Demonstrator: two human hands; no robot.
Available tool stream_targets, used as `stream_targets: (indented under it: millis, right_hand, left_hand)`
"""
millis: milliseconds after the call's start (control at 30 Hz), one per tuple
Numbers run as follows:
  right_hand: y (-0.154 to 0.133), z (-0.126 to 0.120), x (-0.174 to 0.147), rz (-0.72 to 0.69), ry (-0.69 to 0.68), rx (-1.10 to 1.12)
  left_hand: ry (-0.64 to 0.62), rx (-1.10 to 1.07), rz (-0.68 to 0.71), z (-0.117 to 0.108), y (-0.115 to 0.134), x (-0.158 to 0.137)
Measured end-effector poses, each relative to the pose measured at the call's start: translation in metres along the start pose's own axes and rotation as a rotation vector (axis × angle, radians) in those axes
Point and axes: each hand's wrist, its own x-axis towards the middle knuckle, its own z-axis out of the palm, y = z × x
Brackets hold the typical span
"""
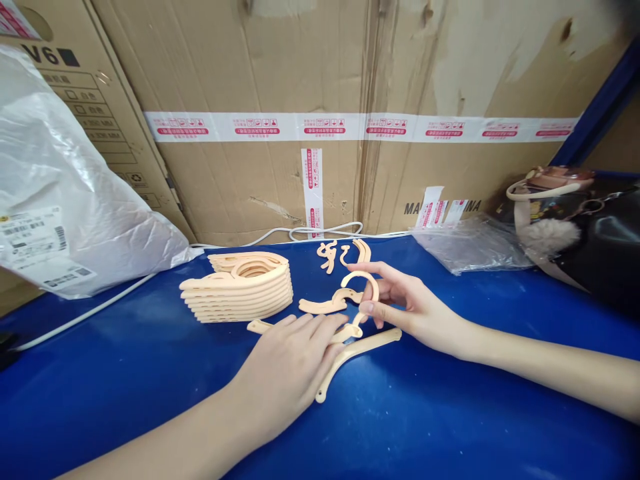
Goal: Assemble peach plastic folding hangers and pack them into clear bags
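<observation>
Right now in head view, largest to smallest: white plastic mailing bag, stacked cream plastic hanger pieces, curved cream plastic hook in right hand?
1. White plastic mailing bag, cut by left edge
2. Stacked cream plastic hanger pieces
3. Curved cream plastic hook in right hand

A pale peach, C-shaped hook is held upright, its curve open to the left, its stem partly covered. At the hook's foot, a matching slim arm extends leftward, its middle hidden. Nearer the viewer than the hook, a gently bent bar slants up to the right.
</observation>
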Motion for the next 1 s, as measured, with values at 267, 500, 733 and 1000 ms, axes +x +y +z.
stream_targets:
  millis: [267,500,733,1000]
  right_hand:
    - [-0.003,0.003,-0.004,0.019,-0.041,-0.03]
    - [-0.001,-0.004,0.0,-0.354,-0.296,-0.705]
    - [0.002,0.003,-0.006,-0.598,-0.312,-0.934]
    - [0.0,-0.008,-0.007,-0.455,-0.057,-0.68]
  left_hand:
    - [0.045,-0.146,-0.079,-0.008,0.005,-0.003]
    - [-0.112,-0.78,-0.519,-0.011,-0.003,0.003]
    - [-0.197,-1.276,-0.772,-0.01,-0.006,0.01]
    - [-0.169,-1.392,-0.86,-0.017,-0.003,0.013]
